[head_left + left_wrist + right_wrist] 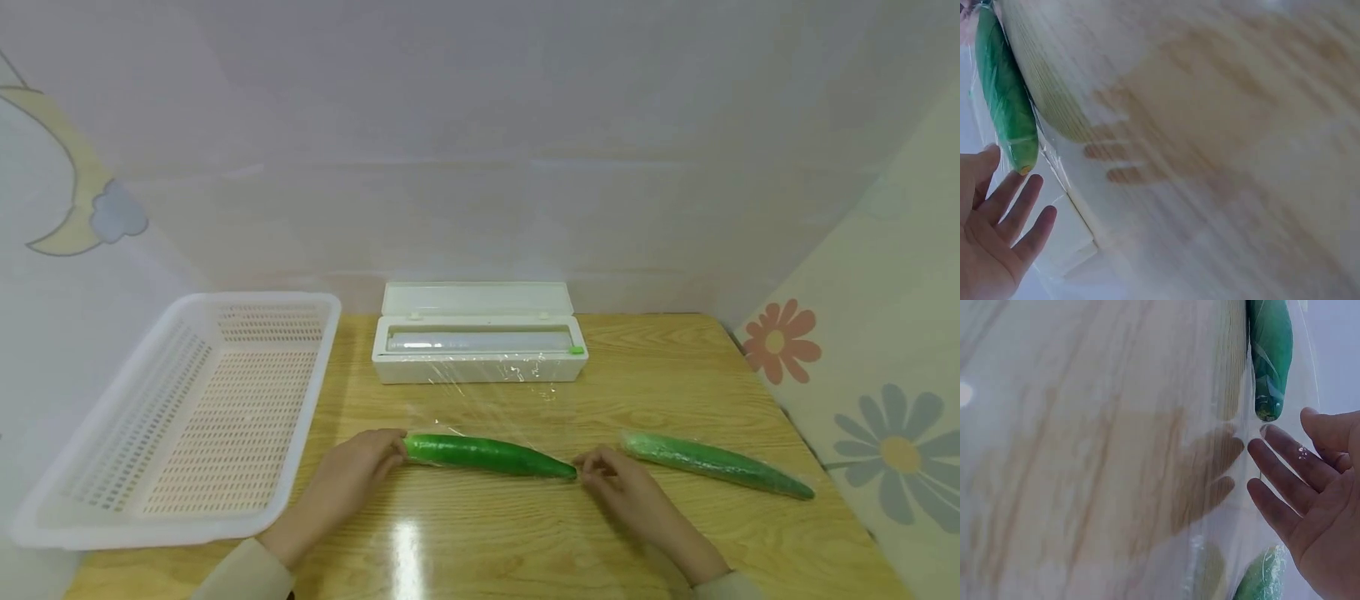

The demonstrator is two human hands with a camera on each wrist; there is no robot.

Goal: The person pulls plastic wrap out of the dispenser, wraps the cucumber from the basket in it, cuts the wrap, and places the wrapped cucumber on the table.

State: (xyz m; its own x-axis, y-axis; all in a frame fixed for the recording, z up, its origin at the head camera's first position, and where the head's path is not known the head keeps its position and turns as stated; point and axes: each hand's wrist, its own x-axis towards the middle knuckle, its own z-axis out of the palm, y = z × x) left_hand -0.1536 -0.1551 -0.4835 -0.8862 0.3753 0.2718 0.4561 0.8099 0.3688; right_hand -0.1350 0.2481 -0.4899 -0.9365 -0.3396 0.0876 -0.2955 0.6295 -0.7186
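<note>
A green cucumber (487,455) lies crosswise on the table, with clear plastic wrap (487,408) running from the white dispenser box (480,368) to it. At the cucumber's paler left end is my left hand (367,458); in the left wrist view its fingers (1025,209) spread loosely by the tip. My right hand (618,483) is beside the dark right end, and in the right wrist view its fingers (1282,481) are extended just short of that tip. Film shines over the cucumber (1271,356) there. Whether either hand touches the film is hard to tell.
To the right lies a second cucumber (716,465), wrapped in film. A white plastic basket (300,450) stands at the left. Behind the cucumbers, the dispenser's lid (477,298) is raised over a roll of wrap (476,341), with a green slider (576,350) at its right end.
</note>
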